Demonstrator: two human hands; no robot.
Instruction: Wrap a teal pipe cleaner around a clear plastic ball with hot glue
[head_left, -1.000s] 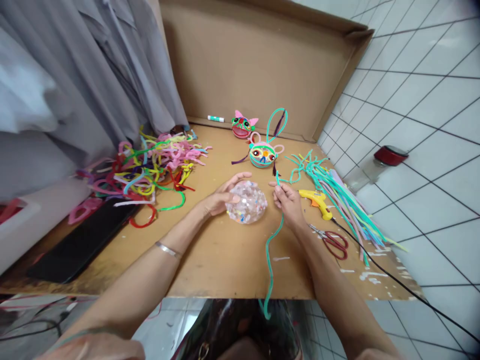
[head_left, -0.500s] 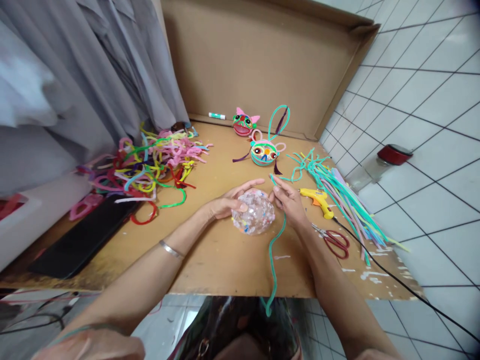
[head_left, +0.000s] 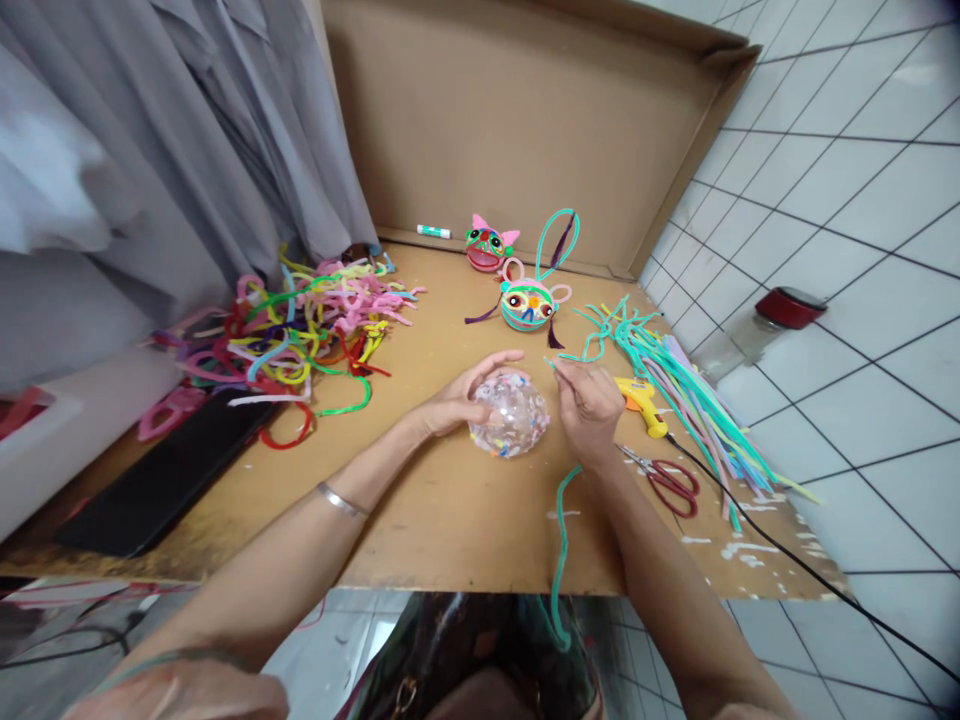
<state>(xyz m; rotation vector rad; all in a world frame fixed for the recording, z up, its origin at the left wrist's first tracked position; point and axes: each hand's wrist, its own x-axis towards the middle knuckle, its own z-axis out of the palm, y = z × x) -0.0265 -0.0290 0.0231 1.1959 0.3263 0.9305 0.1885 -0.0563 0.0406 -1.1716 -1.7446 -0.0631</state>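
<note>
My left hand (head_left: 469,393) is curved round the left side of a clear ball (head_left: 511,418) flecked with coloured bits, its thumb on top of it. Close to the ball's right side, my right hand (head_left: 589,400) pinches a teal pipe cleaner (head_left: 561,540). A short tip of it pokes out past the fingers, and the long tail hangs down over the table's front edge. Behind the hands stand a teal decorated ball with a face (head_left: 529,304) and a pink-eared one (head_left: 487,246).
A yellow glue gun (head_left: 643,405), red-handled scissors (head_left: 673,487) and a bundle of pastel pipe cleaners (head_left: 697,410) lie on the right. Tangled coloured pipe cleaners (head_left: 307,330) and a black flat object (head_left: 169,480) are on the left. A glass jar (head_left: 750,335) stands by the tiled wall.
My right hand has turned and shifted slightly right, away from the ball, and the pipe cleaner's tail has swung right with it. My left hand and the ball have moved only a little.
</note>
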